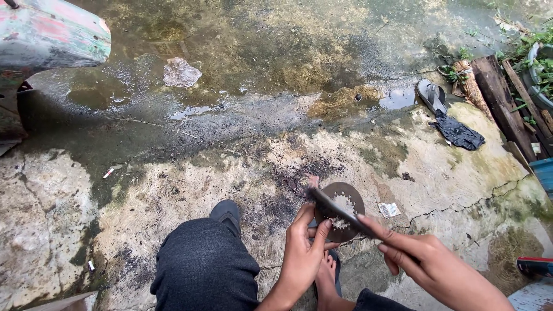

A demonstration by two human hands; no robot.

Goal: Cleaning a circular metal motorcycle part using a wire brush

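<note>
Left hand (303, 250): fingers pinch the lower edge of the toothed metal disc (344, 210) — held upright-tilted above the cracked concrete floor (173, 184).
Right hand (435, 268): closed around a dark flat blade (337, 210) — laid across the disc's face.
Nearby: sandal (432, 95), black rag (459, 132), puddle (230, 86).

The toothed disc (345, 210) is dull, rust-brown metal with a matt, gritty face, and the flat dark tool (337, 212) laid across it, held between the left hand (302, 253) and the right hand (429, 262), looks like unpolished steel. The concrete ground (173, 184) is rough, cracked and stained, matt where dry and glossy where water pools on it. Nearby lie a crumpled black cloth (459, 133), a smooth grey rubber sandal (432, 95) and weathered, coarse-grained wooden planks (501, 98).
</note>
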